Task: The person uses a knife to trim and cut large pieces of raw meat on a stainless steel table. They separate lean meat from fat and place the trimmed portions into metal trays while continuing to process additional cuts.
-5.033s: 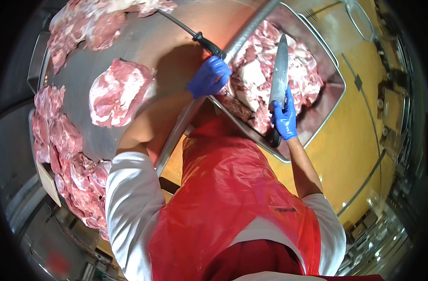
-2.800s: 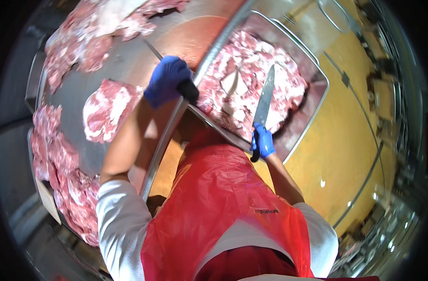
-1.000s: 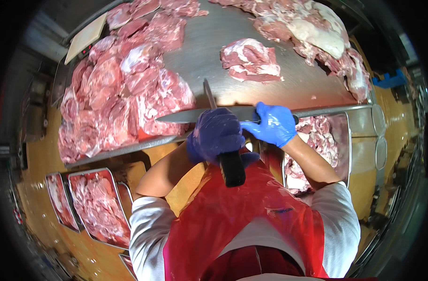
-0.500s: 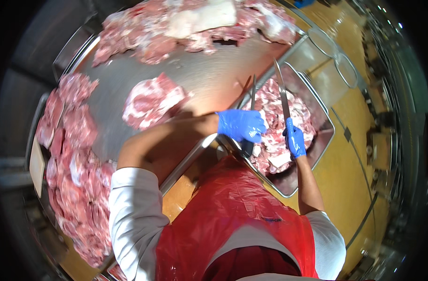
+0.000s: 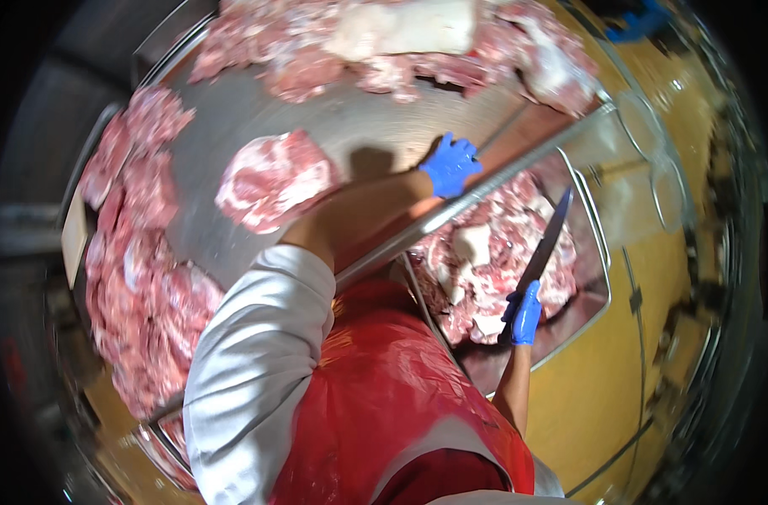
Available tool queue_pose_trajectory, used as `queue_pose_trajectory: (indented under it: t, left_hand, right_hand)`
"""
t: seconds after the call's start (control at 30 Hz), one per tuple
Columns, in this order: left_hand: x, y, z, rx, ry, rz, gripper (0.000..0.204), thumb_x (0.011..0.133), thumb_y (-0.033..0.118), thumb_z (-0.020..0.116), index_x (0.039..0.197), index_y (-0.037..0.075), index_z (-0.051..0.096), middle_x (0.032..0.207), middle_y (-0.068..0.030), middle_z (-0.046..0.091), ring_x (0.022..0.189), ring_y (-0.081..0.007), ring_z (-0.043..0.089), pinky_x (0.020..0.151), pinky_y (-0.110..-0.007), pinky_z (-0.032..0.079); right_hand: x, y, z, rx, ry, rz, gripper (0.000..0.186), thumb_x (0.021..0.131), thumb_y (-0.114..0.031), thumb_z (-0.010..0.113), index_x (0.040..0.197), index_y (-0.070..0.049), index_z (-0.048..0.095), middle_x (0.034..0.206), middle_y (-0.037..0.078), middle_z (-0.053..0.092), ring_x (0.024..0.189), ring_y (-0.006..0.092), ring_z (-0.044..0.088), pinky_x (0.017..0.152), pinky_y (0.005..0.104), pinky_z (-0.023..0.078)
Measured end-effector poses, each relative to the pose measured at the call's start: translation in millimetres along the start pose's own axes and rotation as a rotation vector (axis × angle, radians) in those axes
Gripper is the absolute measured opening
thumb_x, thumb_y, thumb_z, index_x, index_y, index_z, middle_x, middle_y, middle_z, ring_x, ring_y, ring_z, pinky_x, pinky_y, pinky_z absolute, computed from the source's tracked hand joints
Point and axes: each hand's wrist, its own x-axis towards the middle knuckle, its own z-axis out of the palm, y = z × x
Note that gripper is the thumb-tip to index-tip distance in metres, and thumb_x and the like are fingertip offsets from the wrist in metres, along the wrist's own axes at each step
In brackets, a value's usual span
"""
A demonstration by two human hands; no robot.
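Note:
My left hand [image 5: 451, 165], blue-gloved with its fingers spread, is over the steel table [image 5: 359, 126] beside its raised edge. A thin dark rod [image 5: 503, 128] extends from near its fingertips; whether they touch it is hidden. My right hand [image 5: 526, 315], also gloved in blue, grips a long-bladed knife [image 5: 549, 240], point away from me. The knife is above a metal tub [image 5: 582, 313] of pink and white meat trimmings [image 5: 460, 261]. A single round cut of meat [image 5: 276, 181] lies on the table, left of my left forearm.
Large meat pieces [image 5: 308, 71] line the table's far side, with a pale slab [image 5: 409, 29] among them. More meat [image 5: 148, 269] is heaped along the left. A metal rail [image 5: 476, 192] runs between table and tub. Wire loops [image 5: 666, 189] hang at the right above a yellow floor [image 5: 662, 278].
My left hand has moved from over the tub to the table and its fingers have spread, away from the sharpening steel's earlier position. My right hand has lowered the knife toward me.

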Motion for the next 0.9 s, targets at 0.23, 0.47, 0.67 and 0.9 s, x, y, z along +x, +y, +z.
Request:
queue_pose_trajectory:
  t: [0.23,0.47,0.67,0.9]
  left_hand:
    - [-240.6,-34.9,-117.1,-0.216,0.426,-0.622,0.028,0.065,0.01,0.072,0.092,0.013,0.069,0.094,-0.01,0.06,0.099,-0.0317,0.058,0.084,-0.043,0.046]
    - [-416.2,-184.7,-133.0,-1.105,0.621,-1.373,0.038,0.082,0.03,0.072,0.113,0.008,0.066,0.114,-0.0198,0.064,0.104,-0.0357,0.062,0.087,-0.042,0.051]
    - [-421.2,-138.6,-113.4,-1.072,0.88,-1.155,0.051,0.097,0.017,0.059,0.143,0.0,0.045,0.128,-0.0129,0.059,0.113,-0.0193,0.058,0.099,-0.031,0.048]
    - [-522.1,-184.2,-172.0,-1.442,0.855,-1.022,0.038,0.099,0.018,0.057,0.133,0.001,0.052,0.12,-0.0087,0.061,0.11,-0.0149,0.058,0.092,-0.03,0.05]
  right_hand:
    - [22.4,-86.3,134.0,-0.077,-0.455,-0.07,0.072,0.098,-0.064,0.043,0.067,-0.001,0.057,0.051,0.006,0.051,0.04,0.0154,0.052,0.039,0.0288,0.042]
    - [15.0,-185.1,359.1,-0.159,-0.796,-0.409,0.042,0.099,-0.041,0.059,0.083,-0.002,0.058,0.064,0.004,0.051,0.053,0.0147,0.051,0.05,0.0326,0.044]
    - [22.7,-126.0,464.1,0.212,-0.849,-0.276,0.033,0.098,-0.035,0.061,0.09,-0.003,0.062,0.082,0.003,0.058,0.071,0.017,0.05,0.067,0.0348,0.043]
    - [-151.3,-71.2,537.6,-0.152,-0.399,-0.566,0.061,0.101,-0.044,0.05,0.082,0.012,0.066,0.077,0.016,0.065,0.067,0.0227,0.057,0.064,0.0435,0.047]
